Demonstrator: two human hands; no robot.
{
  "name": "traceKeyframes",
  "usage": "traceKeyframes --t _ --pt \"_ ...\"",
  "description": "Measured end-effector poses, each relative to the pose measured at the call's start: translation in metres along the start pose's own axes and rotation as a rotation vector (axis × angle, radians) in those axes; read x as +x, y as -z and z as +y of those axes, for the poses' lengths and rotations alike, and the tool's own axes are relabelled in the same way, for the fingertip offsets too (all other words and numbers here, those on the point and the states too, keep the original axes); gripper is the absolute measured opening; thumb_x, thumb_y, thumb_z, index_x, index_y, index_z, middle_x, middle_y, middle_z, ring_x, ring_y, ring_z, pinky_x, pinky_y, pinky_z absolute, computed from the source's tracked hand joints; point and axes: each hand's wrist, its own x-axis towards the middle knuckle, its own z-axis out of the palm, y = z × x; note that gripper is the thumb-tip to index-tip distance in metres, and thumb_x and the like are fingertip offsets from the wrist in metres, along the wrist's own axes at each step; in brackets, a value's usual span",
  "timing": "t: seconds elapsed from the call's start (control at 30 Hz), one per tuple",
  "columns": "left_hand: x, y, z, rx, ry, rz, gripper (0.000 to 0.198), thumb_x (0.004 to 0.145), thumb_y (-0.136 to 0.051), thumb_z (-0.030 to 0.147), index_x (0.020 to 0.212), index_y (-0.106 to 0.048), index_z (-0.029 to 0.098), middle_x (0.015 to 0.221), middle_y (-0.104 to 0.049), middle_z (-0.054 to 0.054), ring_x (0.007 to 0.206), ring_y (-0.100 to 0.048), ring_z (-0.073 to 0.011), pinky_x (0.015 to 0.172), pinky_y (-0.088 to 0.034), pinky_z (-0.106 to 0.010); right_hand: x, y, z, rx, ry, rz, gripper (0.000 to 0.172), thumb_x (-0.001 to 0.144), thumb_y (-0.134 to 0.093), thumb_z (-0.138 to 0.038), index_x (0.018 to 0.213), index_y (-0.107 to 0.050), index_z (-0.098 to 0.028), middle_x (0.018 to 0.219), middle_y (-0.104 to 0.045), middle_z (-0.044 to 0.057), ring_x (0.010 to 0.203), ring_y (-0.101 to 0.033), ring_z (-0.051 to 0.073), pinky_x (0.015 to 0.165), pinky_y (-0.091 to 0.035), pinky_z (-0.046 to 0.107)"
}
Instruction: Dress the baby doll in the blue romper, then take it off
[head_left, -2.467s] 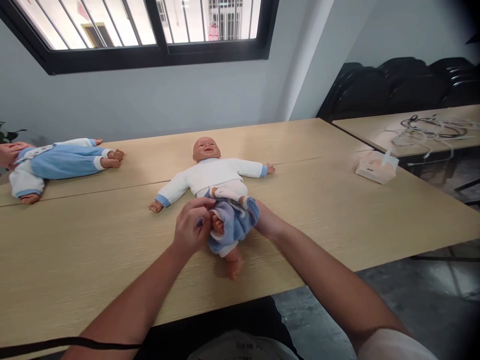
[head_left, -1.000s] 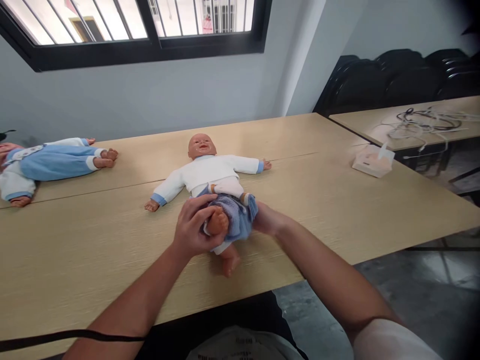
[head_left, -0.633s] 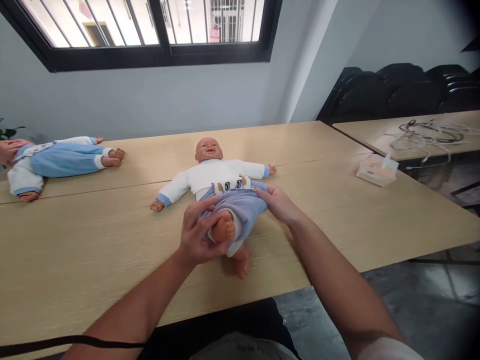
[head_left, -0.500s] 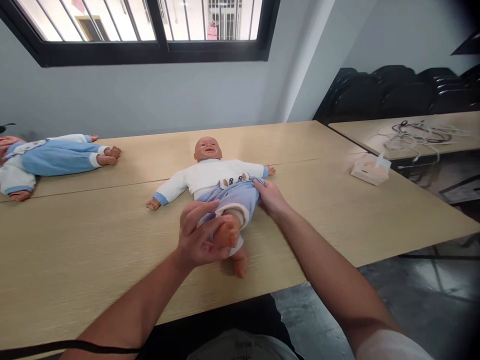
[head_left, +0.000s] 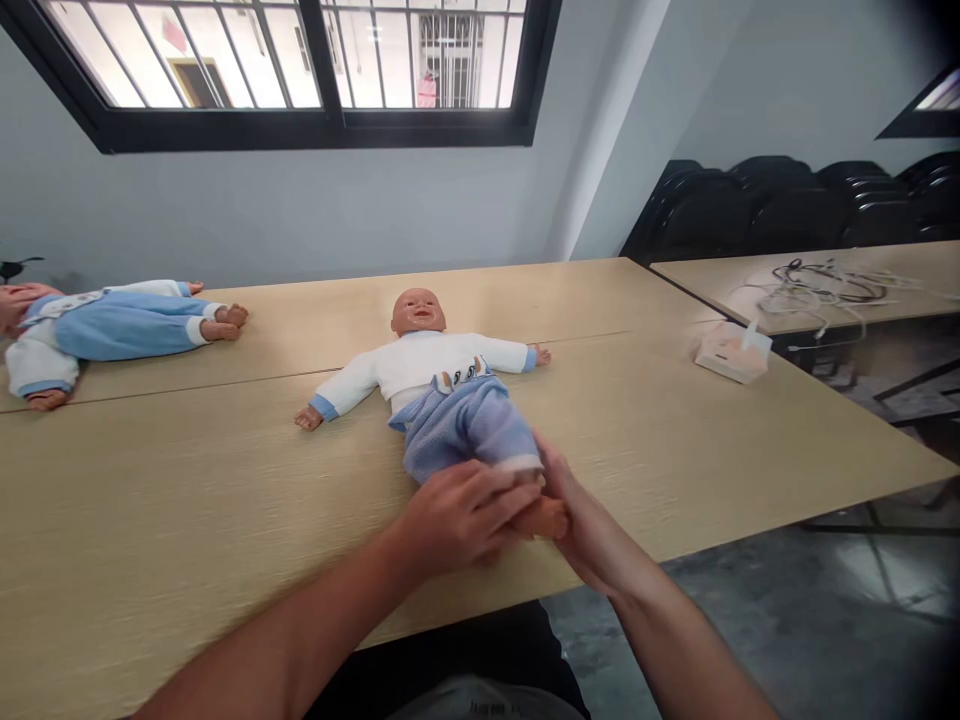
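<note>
The left hand had its back turned up and its fingers bent over the doll, low down on one leg. It was closed around the leg near the ankle, and its fingertips pointed to the right. Its arm stretched up from the bottom left. The right hand was on the other side of the same leg, touching it, with its fingers pointing up and away. Some of its fingers were hidden behind the leg, so I could not tell how tightly it held on. Its arm leaned in from the bottom right. The doll's foot poked out between the two hands.

The doll lay on its back on the table, near the middle of the view, with its head toward the wall and its arms spread wide. It had a white top and soft blue pants. A white cuff was at the end of the pants leg, just above the foot.

Over to the right, a tissue box sat near the table's edge, and a white tissue stuck up out of it. Far to the left lay another doll, dressed in blue and white too.
</note>
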Motion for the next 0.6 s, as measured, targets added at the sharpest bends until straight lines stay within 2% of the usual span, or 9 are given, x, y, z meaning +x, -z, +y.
traceKeyframes --t 0.1,0.2,0.27,0.33,0.4,0.47,0.5,0.6 --pt "0.003 -0.007 0.004 -0.194 -0.071 -0.098 0.039 0.100 -0.066 0.039 0.131 -0.062 0.015 0.115 -0.074 -0.012 0.106 -0.071 -0.0214 0.092 -0.060 -0.033 -0.019 0.012 0.002 -0.094 -0.036 0.014 0.085 0.092 -0.070 -0.059 0.163 -0.032 -0.033 0.152 -0.058 0.011 0.141 -0.055 0.030 0.118 -0.044 0.050" --pt "0.000 -0.006 -0.006 -0.306 -0.005 -0.067 0.028 0.101 -0.060 0.024 0.128 -0.064 0.020 0.118 -0.074 -0.010 0.112 -0.068 -0.0206 0.101 -0.057 -0.036 -0.016 0.030 0.005 -0.178 -0.014 0.051 0.082 0.088 -0.076 -0.048 0.159 -0.041 -0.030 0.155 -0.057 0.012 0.141 -0.056 0.028 0.119 -0.043 0.048" --pt "-0.005 -0.002 -0.022 -0.240 0.164 0.067 0.025 0.100 -0.058 0.020 0.123 -0.066 0.024 0.115 -0.073 -0.008 0.114 -0.066 -0.0218 0.105 -0.053 -0.042 -0.013 0.038 0.007 -0.254 0.014 0.088 0.072 0.090 -0.072 -0.048 0.154 -0.047 -0.027 0.155 -0.057 0.013 0.131 -0.063 0.028 0.111 -0.050 0.046" --pt "-0.011 0.004 -0.045 -0.106 0.448 0.233 0.025 0.098 -0.062 0.025 0.122 -0.066 0.024 0.119 -0.070 -0.009 0.117 -0.063 -0.0254 0.108 -0.049 -0.048 -0.012 0.044 0.011 -0.373 0.032 0.148 0.062 0.093 -0.067 -0.048 0.148 -0.054 -0.023 0.144 -0.065 0.014 0.112 -0.072 0.027 0.100 -0.057 0.046" --pt "-0.017 0.011 -0.070 -0.084 0.770 0.306 0.038 0.095 -0.066 0.037 0.130 -0.063 0.021 0.123 -0.068 -0.012 0.113 -0.063 -0.0279 0.103 -0.050 -0.048 -0.012 0.049 0.016 -0.490 0.065 0.211 0.053 0.094 -0.062 -0.047 0.141 -0.061 -0.022 0.130 -0.073 0.013 0.102 -0.074 0.027 0.094 -0.059 0.045" --pt "-0.021 0.019 -0.089 -0.258 1.001 0.222 0.047 0.094 -0.066 0.048 0.130 -0.064 0.018 0.118 -0.070 -0.013 0.104 -0.065 -0.0276 0.094 -0.053 -0.045 -0.014 0.053 0.023 -0.574 0.125 0.255 0.045 0.095 -0.061 -0.046 0.133 -0.066 -0.023 0.125 -0.076 0.012 0.104 -0.074 0.028 0.096 -0.059 0.046" --pt "-0.022 0.023 -0.096 -0.371 1.038 0.142 0.046 0.094 -0.064 0.051 0.126 -0.067 0.017 0.115 -0.071 -0.012 0.102 -0.066 -0.0268 0.092 -0.053 -0.042 -0.015 0.056 0.028 -0.604 0.156 0.266 0.043 0.094 -0.061 -0.046 0.130 -0.068 -0.023 0.125 -0.076 0.011 0.106 -0.074 0.029 0.097 -0.058 0.047" --pt "-0.022 0.031 -0.102 -0.515 0.931 -0.058 0.036 0.095 -0.063 0.054 0.100 -0.073 0.019 0.107 -0.073 -0.009 0.102 -0.065 -0.0253 0.095 -0.050 -0.038 -0.016 0.062 0.040 -0.668 0.231 0.291 0.040 0.094 -0.063 -0.044 0.128 -0.069 -0.024 0.124 -0.076 0.011 0.109 -0.073 0.030 0.099 -0.057 0.049"
